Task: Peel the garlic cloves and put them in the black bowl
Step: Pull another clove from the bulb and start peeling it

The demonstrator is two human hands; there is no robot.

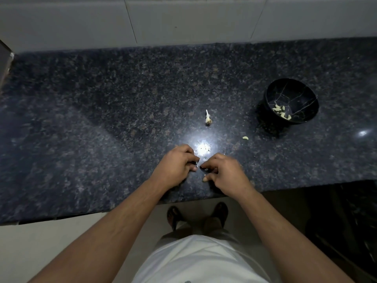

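Observation:
Near the front edge of the dark granite counter [102, 119], my left hand [176, 166] and my right hand [221, 172] meet with curled fingers. Between their fingertips they pinch a small garlic clove [198, 164], mostly hidden by the fingers. The black bowl [273, 92] stands at the right with several peeled cloves [281, 112] inside. One peeled clove [245, 137] lies loose on the counter left of the bowl. A garlic stem remnant [208, 119] with a little skin sits beyond my hands.
Bits of garlic skin [203, 148] lie in a bright light reflection just past my hands. A tiled wall [183, 21] runs behind the counter. A dark object [5, 62] stands at the far left edge. Below the counter edge are my feet on the floor.

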